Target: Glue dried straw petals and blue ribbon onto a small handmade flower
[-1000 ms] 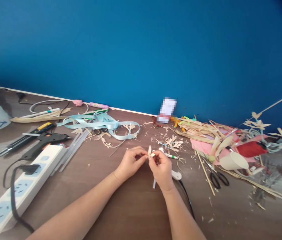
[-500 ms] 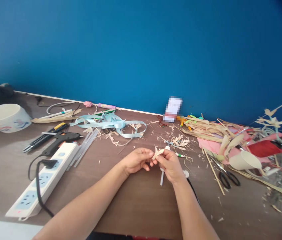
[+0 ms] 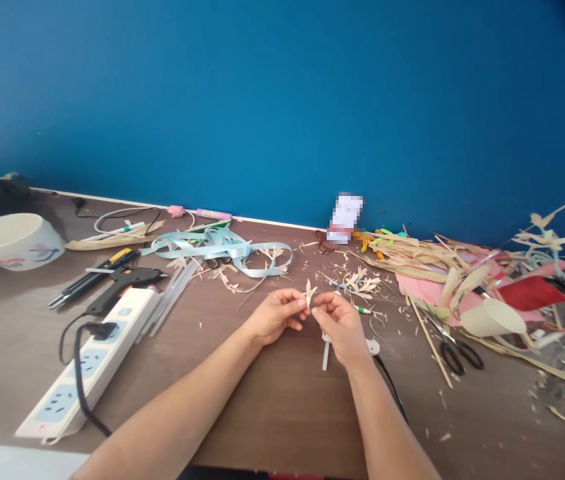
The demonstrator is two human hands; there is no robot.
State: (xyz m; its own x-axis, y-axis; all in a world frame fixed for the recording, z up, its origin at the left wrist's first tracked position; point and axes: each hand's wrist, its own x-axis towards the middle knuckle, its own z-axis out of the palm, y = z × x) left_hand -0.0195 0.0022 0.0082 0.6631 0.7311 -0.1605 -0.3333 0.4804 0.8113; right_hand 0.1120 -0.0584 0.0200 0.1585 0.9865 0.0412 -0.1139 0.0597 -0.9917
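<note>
Between the thumb and forefinger of my left hand (image 3: 278,319) stands a small pale dried-husk flower (image 3: 309,293), its pointed petals upward. My right hand (image 3: 343,328) is just to the right of it, fingers bent and thumb and forefinger slightly apart, with nothing visible between them. Under and behind my right hand lies a white glue gun (image 3: 373,347), mostly hidden, with a clear glue stick (image 3: 325,357) poking out on its left. Beyond the hands are a green-and-white pen (image 3: 362,309) and a heap of cut husk pieces (image 3: 359,285).
At left are a power strip (image 3: 87,367), a black glue gun (image 3: 125,288), a utility knife (image 3: 92,277), clear glue sticks (image 3: 172,297) and a white bowl (image 3: 12,243). Blue ribbon (image 3: 222,247) lies behind. Scissors (image 3: 457,350), husk strips (image 3: 422,257) and a paper cup (image 3: 492,317) are at right.
The husk flower has turned from lying sideways between both hands to upright in my left fingers. My right fingertips have come off it and opened slightly.
</note>
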